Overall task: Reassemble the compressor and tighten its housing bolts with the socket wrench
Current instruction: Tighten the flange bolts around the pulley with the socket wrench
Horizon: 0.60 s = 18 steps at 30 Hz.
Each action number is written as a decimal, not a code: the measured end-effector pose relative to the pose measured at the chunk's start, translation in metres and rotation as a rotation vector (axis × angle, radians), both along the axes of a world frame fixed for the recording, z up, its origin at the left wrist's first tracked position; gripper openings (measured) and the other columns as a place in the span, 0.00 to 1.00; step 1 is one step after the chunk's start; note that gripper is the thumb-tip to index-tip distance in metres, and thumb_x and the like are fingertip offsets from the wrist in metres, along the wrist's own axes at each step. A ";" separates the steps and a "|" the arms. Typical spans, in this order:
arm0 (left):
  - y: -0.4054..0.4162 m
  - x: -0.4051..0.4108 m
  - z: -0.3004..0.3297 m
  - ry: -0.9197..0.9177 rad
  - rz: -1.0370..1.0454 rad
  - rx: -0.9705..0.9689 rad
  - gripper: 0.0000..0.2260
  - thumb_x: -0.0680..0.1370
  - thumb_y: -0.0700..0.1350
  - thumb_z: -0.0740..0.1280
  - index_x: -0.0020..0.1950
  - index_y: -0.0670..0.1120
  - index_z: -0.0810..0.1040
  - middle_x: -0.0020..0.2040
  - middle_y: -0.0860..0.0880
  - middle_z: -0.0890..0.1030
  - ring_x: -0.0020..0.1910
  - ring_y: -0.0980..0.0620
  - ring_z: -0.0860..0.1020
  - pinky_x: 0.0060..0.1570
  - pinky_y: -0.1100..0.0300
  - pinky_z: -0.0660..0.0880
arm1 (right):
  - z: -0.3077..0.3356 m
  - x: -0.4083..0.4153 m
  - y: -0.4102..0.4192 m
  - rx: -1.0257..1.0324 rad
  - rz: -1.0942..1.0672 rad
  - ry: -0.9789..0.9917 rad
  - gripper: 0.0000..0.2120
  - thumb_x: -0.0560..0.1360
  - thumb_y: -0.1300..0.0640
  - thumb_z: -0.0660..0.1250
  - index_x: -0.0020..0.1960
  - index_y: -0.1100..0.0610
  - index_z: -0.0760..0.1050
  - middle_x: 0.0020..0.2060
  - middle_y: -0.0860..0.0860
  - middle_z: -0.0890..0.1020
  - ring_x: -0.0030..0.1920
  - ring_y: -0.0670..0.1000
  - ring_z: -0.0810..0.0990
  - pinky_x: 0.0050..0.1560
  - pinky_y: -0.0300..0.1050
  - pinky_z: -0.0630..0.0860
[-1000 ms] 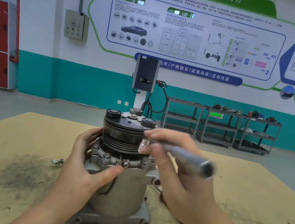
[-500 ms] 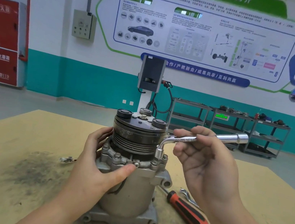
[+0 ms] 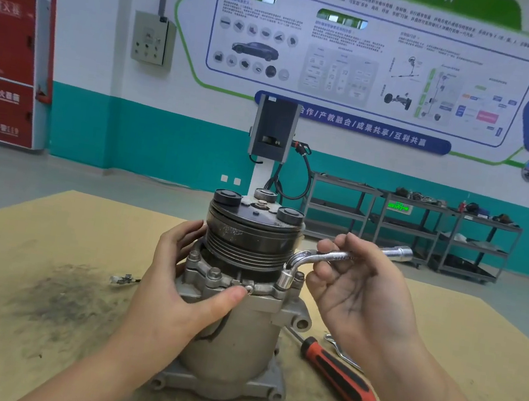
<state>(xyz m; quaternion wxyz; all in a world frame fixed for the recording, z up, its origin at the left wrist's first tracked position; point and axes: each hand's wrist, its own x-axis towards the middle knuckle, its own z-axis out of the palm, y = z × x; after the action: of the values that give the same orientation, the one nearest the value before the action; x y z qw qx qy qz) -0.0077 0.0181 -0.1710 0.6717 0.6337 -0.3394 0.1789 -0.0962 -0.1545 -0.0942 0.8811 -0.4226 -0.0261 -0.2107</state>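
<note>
Head view: The compressor (image 3: pixel 243 302) stands upright in the middle of the tabletop (image 3: pixel 35 321), with its round pulley on top. The left hand (image 3: pixel 182 294) wraps the left front of the metal body. Its thumb presses on the collar near a small screw, and its fingers curl round the far side under the pulley. This grip holds the compressor so it does not turn.

The socket wrench (image 3: pixel 319 259) is bent like the letter L. Its short end points straight down and sits over a bolt (image 3: pixel 283 283) on the right side of the collar. Its long handle lies nearly flat and points away to the right and a little back, so the far end sticks out past the hand. The right hand (image 3: pixel 359 288) pinches the handle near the bend with the thumb and the first fingers. The other fingers are loosely curled, and the palm faces the camera.

So the bolt is just left of and below the right hand's grip, and the right hand is the nearer one. I think the next move is to swing the long handle round the bolt. The pulley is very close to the bend, so the swing may be short.

A screwdriver (image 3: pixel 338 375) with a red and black handle lies on the tabletop to the right of the compressor.
</note>
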 end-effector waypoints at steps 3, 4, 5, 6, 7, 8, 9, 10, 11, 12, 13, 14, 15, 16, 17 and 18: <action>0.000 0.001 -0.001 -0.009 0.004 -0.002 0.33 0.59 0.63 0.76 0.59 0.75 0.67 0.62 0.71 0.74 0.64 0.67 0.72 0.61 0.64 0.68 | -0.007 -0.001 0.003 -0.012 -0.052 -0.115 0.07 0.69 0.55 0.65 0.35 0.57 0.72 0.28 0.56 0.79 0.22 0.51 0.72 0.26 0.39 0.73; 0.000 0.001 -0.001 -0.012 0.006 -0.004 0.33 0.59 0.63 0.76 0.60 0.75 0.67 0.63 0.70 0.74 0.64 0.67 0.73 0.61 0.63 0.68 | -0.009 -0.002 0.003 -0.077 -0.084 -0.169 0.08 0.71 0.55 0.65 0.34 0.57 0.72 0.28 0.56 0.79 0.21 0.52 0.72 0.27 0.40 0.73; 0.000 0.002 -0.001 -0.014 0.009 -0.005 0.32 0.59 0.63 0.76 0.60 0.75 0.67 0.63 0.70 0.74 0.64 0.67 0.73 0.61 0.63 0.68 | -0.012 -0.003 0.004 -0.166 -0.127 -0.233 0.10 0.73 0.56 0.64 0.33 0.56 0.73 0.28 0.56 0.80 0.22 0.53 0.72 0.29 0.40 0.73; 0.000 0.002 -0.001 -0.015 0.011 -0.004 0.32 0.59 0.63 0.76 0.60 0.75 0.67 0.63 0.70 0.74 0.64 0.67 0.73 0.61 0.63 0.68 | -0.014 -0.005 0.004 -0.270 -0.176 -0.304 0.12 0.75 0.58 0.62 0.33 0.55 0.73 0.29 0.56 0.80 0.22 0.53 0.73 0.31 0.40 0.74; 0.000 0.003 -0.002 -0.017 0.013 -0.003 0.32 0.59 0.63 0.76 0.60 0.74 0.67 0.63 0.70 0.74 0.64 0.67 0.73 0.61 0.63 0.68 | -0.016 -0.007 0.006 -0.392 -0.237 -0.375 0.13 0.75 0.58 0.61 0.33 0.53 0.74 0.29 0.56 0.80 0.23 0.54 0.74 0.34 0.41 0.75; 0.000 0.004 -0.002 -0.018 0.014 0.000 0.32 0.59 0.63 0.75 0.60 0.74 0.67 0.63 0.69 0.74 0.64 0.67 0.73 0.62 0.62 0.68 | -0.018 -0.009 0.007 -0.543 -0.320 -0.433 0.12 0.76 0.58 0.61 0.34 0.52 0.75 0.30 0.55 0.80 0.24 0.53 0.75 0.35 0.42 0.76; 0.000 0.005 -0.003 -0.020 0.015 0.002 0.32 0.59 0.63 0.76 0.61 0.73 0.67 0.63 0.69 0.74 0.65 0.66 0.73 0.62 0.61 0.68 | -0.021 -0.010 0.010 -0.708 -0.416 -0.474 0.10 0.76 0.57 0.62 0.36 0.52 0.75 0.31 0.54 0.80 0.26 0.53 0.77 0.35 0.44 0.76; 0.001 0.006 -0.004 -0.023 0.017 0.003 0.33 0.59 0.64 0.76 0.61 0.72 0.67 0.64 0.68 0.74 0.65 0.65 0.73 0.62 0.59 0.68 | -0.022 -0.011 0.012 -0.858 -0.504 -0.488 0.07 0.75 0.56 0.63 0.38 0.52 0.75 0.31 0.53 0.80 0.27 0.53 0.78 0.33 0.47 0.77; 0.001 0.007 -0.005 -0.028 0.019 0.004 0.33 0.60 0.64 0.76 0.62 0.72 0.68 0.64 0.67 0.75 0.65 0.64 0.73 0.62 0.58 0.69 | -0.023 -0.012 0.015 -0.959 -0.561 -0.483 0.04 0.74 0.55 0.65 0.40 0.52 0.75 0.33 0.53 0.80 0.29 0.53 0.79 0.31 0.51 0.77; 0.001 0.008 -0.005 -0.034 0.019 0.003 0.33 0.60 0.64 0.76 0.62 0.71 0.68 0.64 0.67 0.75 0.65 0.64 0.74 0.62 0.58 0.69 | -0.023 -0.013 0.018 -1.017 -0.583 -0.486 0.03 0.72 0.55 0.68 0.41 0.52 0.75 0.34 0.52 0.80 0.31 0.53 0.79 0.31 0.53 0.77; 0.000 0.008 -0.006 -0.040 0.015 0.003 0.32 0.60 0.64 0.76 0.62 0.70 0.68 0.63 0.66 0.76 0.64 0.64 0.74 0.61 0.59 0.69 | -0.022 -0.013 0.020 -1.063 -0.589 -0.514 0.03 0.72 0.56 0.70 0.42 0.53 0.76 0.35 0.51 0.80 0.32 0.53 0.80 0.31 0.54 0.77; 0.000 0.009 -0.006 -0.046 0.012 0.001 0.31 0.61 0.63 0.76 0.62 0.70 0.69 0.63 0.65 0.76 0.63 0.64 0.75 0.60 0.61 0.71 | -0.021 -0.014 0.022 -1.113 -0.591 -0.544 0.04 0.71 0.58 0.72 0.43 0.56 0.77 0.36 0.51 0.81 0.34 0.52 0.80 0.32 0.53 0.78; -0.001 0.009 -0.006 -0.051 0.008 -0.005 0.30 0.62 0.62 0.76 0.61 0.70 0.70 0.62 0.65 0.77 0.62 0.64 0.76 0.58 0.65 0.72 | -0.019 -0.014 0.024 -1.165 -0.593 -0.551 0.05 0.70 0.61 0.74 0.43 0.59 0.78 0.37 0.52 0.81 0.36 0.51 0.81 0.34 0.52 0.78; -0.001 0.010 -0.005 -0.051 0.004 -0.018 0.28 0.63 0.61 0.75 0.61 0.70 0.70 0.61 0.65 0.78 0.61 0.65 0.76 0.56 0.69 0.73 | -0.018 -0.015 0.024 -1.207 -0.584 -0.536 0.06 0.69 0.65 0.75 0.43 0.60 0.79 0.38 0.52 0.82 0.36 0.50 0.81 0.36 0.51 0.79; -0.001 0.010 -0.005 -0.045 -0.001 -0.032 0.27 0.63 0.59 0.75 0.59 0.71 0.71 0.60 0.66 0.78 0.60 0.66 0.76 0.54 0.73 0.73 | -0.015 -0.016 0.025 -1.233 -0.566 -0.505 0.08 0.67 0.67 0.76 0.43 0.61 0.80 0.38 0.51 0.82 0.37 0.49 0.81 0.38 0.51 0.79; -0.002 0.011 -0.004 -0.040 -0.004 -0.042 0.25 0.63 0.58 0.74 0.58 0.72 0.72 0.59 0.68 0.78 0.59 0.67 0.76 0.53 0.75 0.72 | -0.013 -0.017 0.026 -1.242 -0.537 -0.478 0.09 0.66 0.67 0.76 0.44 0.60 0.80 0.38 0.51 0.82 0.38 0.49 0.82 0.40 0.50 0.79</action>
<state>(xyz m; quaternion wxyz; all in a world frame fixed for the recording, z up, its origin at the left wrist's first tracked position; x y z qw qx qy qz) 0.0028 0.0164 -0.1755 0.6782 0.6151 -0.3504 0.1972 -0.1131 -0.1289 -0.1070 0.3659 -0.7801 -0.2284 -0.4531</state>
